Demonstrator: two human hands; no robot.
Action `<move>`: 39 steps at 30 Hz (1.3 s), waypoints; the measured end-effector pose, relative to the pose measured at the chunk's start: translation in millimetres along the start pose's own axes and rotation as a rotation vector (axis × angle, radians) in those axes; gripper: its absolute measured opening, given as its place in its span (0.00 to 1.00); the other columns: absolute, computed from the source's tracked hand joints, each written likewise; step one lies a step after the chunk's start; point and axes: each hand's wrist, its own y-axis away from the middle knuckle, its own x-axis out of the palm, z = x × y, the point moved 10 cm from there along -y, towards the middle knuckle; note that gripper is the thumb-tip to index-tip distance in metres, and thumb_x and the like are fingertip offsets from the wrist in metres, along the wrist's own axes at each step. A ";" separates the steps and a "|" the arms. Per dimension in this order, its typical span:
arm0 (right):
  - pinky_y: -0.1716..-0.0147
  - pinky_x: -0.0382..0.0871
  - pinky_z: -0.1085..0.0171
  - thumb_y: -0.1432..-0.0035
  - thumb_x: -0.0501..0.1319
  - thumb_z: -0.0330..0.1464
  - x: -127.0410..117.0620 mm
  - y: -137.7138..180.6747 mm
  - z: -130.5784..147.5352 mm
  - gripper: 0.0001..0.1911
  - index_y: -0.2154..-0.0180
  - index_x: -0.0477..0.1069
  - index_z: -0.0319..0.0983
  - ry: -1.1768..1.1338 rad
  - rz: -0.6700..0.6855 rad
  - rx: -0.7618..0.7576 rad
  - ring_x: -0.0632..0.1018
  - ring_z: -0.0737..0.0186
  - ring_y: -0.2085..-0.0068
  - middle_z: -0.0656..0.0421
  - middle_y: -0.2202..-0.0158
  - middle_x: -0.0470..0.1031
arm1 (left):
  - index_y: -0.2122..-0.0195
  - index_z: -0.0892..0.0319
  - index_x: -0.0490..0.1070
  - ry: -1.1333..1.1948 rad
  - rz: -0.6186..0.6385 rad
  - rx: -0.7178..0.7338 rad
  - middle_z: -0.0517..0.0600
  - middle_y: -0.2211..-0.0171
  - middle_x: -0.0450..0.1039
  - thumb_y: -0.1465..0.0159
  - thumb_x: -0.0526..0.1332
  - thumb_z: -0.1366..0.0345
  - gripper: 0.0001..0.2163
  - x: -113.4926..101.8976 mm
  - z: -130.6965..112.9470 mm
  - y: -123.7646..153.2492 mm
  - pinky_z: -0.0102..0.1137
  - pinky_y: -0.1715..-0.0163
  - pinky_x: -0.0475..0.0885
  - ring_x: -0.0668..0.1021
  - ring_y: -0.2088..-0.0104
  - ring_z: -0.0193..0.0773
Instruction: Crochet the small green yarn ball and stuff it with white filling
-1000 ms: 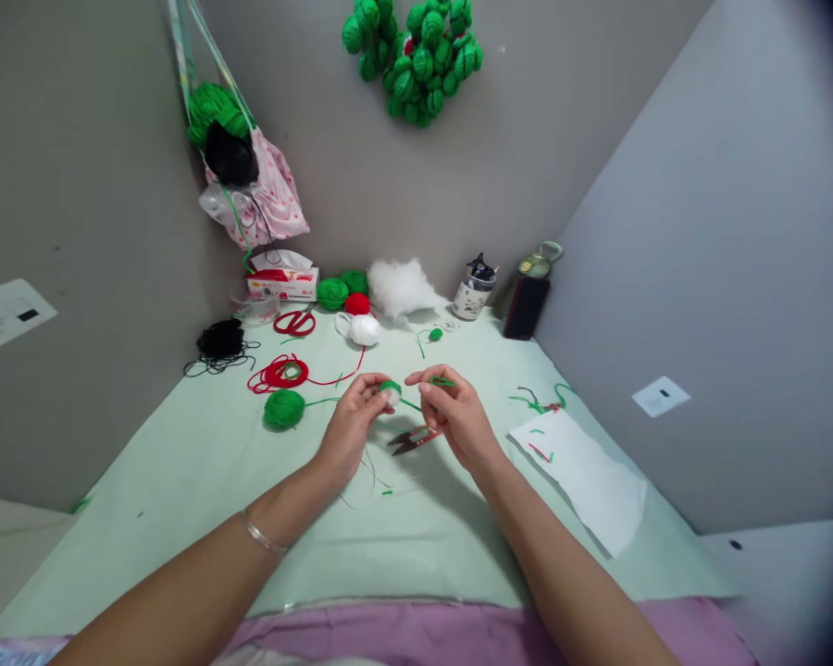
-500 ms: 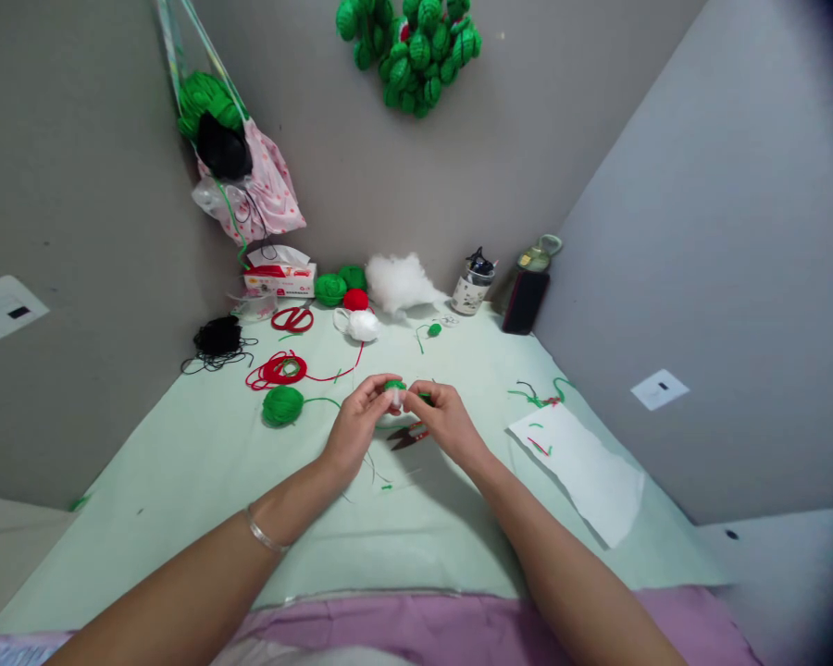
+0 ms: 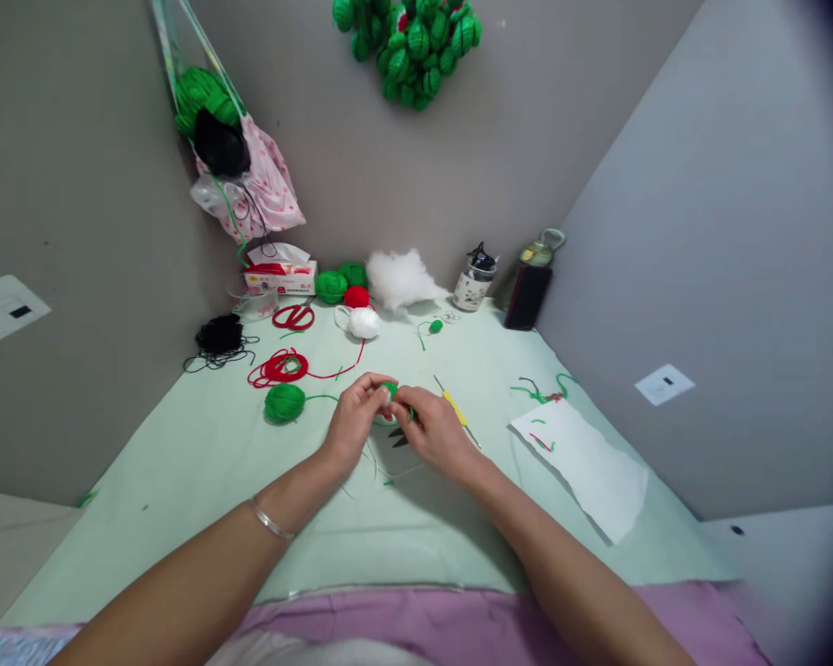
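A small green crochet piece [image 3: 390, 388] with white showing at its lower side is pinched between the thumb and fingers of my left hand [image 3: 353, 418]. Against the right edge of that piece, my right hand [image 3: 431, 431] has its fingertips closed. A bit of green shows beside those fingers; I cannot tell whether it is yarn or a tool. Dark-bladed snips [image 3: 399, 437] lie partly hidden under my right hand. Just beyond it rests a crochet hook with a yellow grip [image 3: 453, 407]. Left of my hands sits a green yarn ball [image 3: 284, 403] with its strand running toward them.
Red yarn [image 3: 281, 367], black yarn [image 3: 220, 335], red-handled scissors [image 3: 293, 317], white yarn [image 3: 361, 322] and white stuffing [image 3: 404, 279] lie farther back. A cup [image 3: 472, 289] and bottle [image 3: 545, 248] stand back right. White paper [image 3: 587, 467] with yarn scraps lies right.
My right hand has shifted slightly left and down and turned, now covering the snips' handles. The yellow-gripped crochet hook has come into sight. The left hand still holds the crochet piece.
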 end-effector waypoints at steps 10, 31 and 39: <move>0.75 0.53 0.66 0.40 0.60 0.43 -4.1 -7.3 -30.7 0.18 0.77 0.65 0.41 -0.041 -0.090 0.106 0.62 0.67 0.76 0.65 0.80 0.61 | 0.60 0.57 0.76 -0.007 0.017 0.037 0.45 0.69 0.76 0.39 0.68 0.62 0.09 9.0 -7.3 8.9 0.31 0.63 0.75 0.78 0.69 0.35; 0.69 0.52 0.64 0.41 0.59 0.34 3.5 -2.6 -8.5 0.12 0.75 0.59 0.42 0.128 -0.023 0.000 0.62 0.64 0.72 0.63 0.76 0.65 | 0.72 0.56 0.65 -0.018 -0.034 -0.040 0.41 0.78 0.68 0.44 0.65 0.67 0.07 1.8 6.2 0.5 0.27 0.74 0.71 0.73 0.76 0.32; 0.75 0.55 0.67 0.40 0.59 0.42 -6.3 -9.3 -36.9 0.16 0.76 0.63 0.41 -0.044 -0.077 0.113 0.63 0.67 0.76 0.64 0.79 0.64 | 0.63 0.57 0.70 0.014 0.089 -0.049 0.45 0.66 0.76 0.42 0.71 0.59 0.12 15.0 -7.0 7.4 0.35 0.59 0.79 0.81 0.65 0.36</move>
